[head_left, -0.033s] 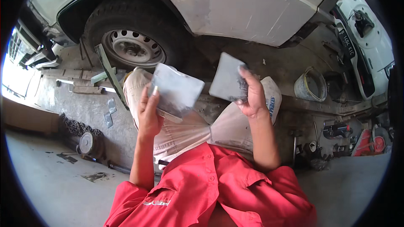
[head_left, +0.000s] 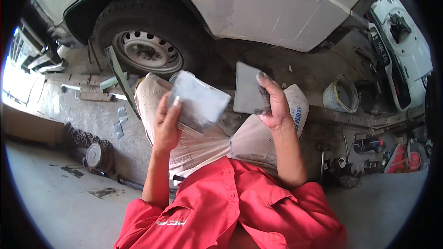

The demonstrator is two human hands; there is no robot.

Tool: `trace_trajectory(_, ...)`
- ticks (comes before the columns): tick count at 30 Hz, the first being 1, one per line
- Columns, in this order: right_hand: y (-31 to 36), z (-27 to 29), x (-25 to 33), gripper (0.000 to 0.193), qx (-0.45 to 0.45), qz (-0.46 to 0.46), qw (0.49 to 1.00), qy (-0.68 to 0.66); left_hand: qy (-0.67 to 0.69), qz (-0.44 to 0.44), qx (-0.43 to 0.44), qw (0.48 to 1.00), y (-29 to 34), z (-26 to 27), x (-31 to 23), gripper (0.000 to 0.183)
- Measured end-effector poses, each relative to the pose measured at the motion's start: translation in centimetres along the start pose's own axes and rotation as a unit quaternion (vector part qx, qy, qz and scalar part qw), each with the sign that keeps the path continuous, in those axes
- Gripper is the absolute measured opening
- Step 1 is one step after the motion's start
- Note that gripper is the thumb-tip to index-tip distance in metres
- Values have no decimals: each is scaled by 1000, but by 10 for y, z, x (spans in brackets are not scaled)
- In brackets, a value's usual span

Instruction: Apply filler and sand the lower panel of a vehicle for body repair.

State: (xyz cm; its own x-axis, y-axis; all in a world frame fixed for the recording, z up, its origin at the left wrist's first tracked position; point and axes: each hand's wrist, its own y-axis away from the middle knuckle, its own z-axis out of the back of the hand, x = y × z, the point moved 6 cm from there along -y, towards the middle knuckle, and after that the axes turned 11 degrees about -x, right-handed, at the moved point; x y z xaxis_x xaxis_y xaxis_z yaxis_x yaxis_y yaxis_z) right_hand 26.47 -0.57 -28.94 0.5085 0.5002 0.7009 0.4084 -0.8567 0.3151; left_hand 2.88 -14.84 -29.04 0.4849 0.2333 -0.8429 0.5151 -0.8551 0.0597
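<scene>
In my left hand (head_left: 167, 127) is a thin, light grey rectangular plate (head_left: 203, 99), smudged dark along its lower part. My thumb presses on its face and the fingers go behind it. My right hand (head_left: 277, 103) grips a second flat grey plate (head_left: 246, 86) by its right edge, where dark residue shows around my fingers. What the plates are made of, I cannot tell. Both are held above my lap, side by side with a narrow gap between them.
Ahead stands a vehicle with a patchy grey body panel (head_left: 281, 14) and a wheel (head_left: 147, 50). A green strip (head_left: 121, 80) leans near my left knee. A dirty bucket (head_left: 340, 94) stands to the right, with tools and a red-and-grey item (head_left: 404, 157) nearer. A cardboard box (head_left: 32, 127) is at left.
The left plate has shifted slightly right and up. The right plate has turned a little more upright, and the two plates are closer together. Both hands keep their hold.
</scene>
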Motion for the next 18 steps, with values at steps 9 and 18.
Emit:
trace_trajectory(9, -35, 16, -69, 8, -69, -131, 982, 117, -130, 14, 46, 990, 29, -12, 15, 31)
trace_trajectory(18, -30, 19, -76, 13, -140, 30, 990, 12, -115, -44, -59, 991, 6, 12, 54, 33)
